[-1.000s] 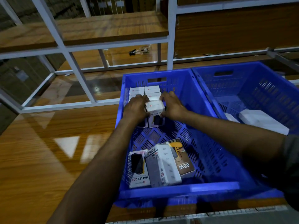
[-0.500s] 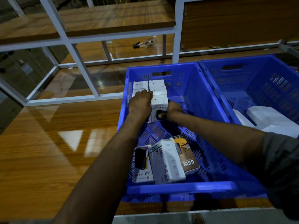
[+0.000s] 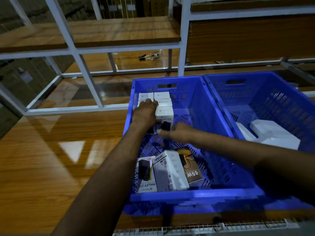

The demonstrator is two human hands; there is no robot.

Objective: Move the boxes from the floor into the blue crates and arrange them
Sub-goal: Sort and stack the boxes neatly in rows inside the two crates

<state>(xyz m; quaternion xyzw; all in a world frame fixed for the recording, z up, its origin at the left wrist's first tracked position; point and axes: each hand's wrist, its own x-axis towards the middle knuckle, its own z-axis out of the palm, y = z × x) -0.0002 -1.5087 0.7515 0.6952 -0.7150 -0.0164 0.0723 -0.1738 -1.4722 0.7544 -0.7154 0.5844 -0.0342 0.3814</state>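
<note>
Standing between left hand (image 3: 144,113) and right hand (image 3: 179,132), box (image 3: 164,114)

One wide-angle camera sits on the person's head, facing forward and tilted steeply down, close above the near blue crate (image 3: 196,195), which fills the middle of the frame. The second blue crate (image 3: 255,92) lies toward 2 o'clock, and the white shelf frame (image 3: 73,51) recedes toward 11 o'clock.

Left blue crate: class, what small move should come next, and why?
Probably move the right hand back to the long white cardboard box by the near wall: the upright white boxes already stand packed under the left hand; three lie loose.
</note>
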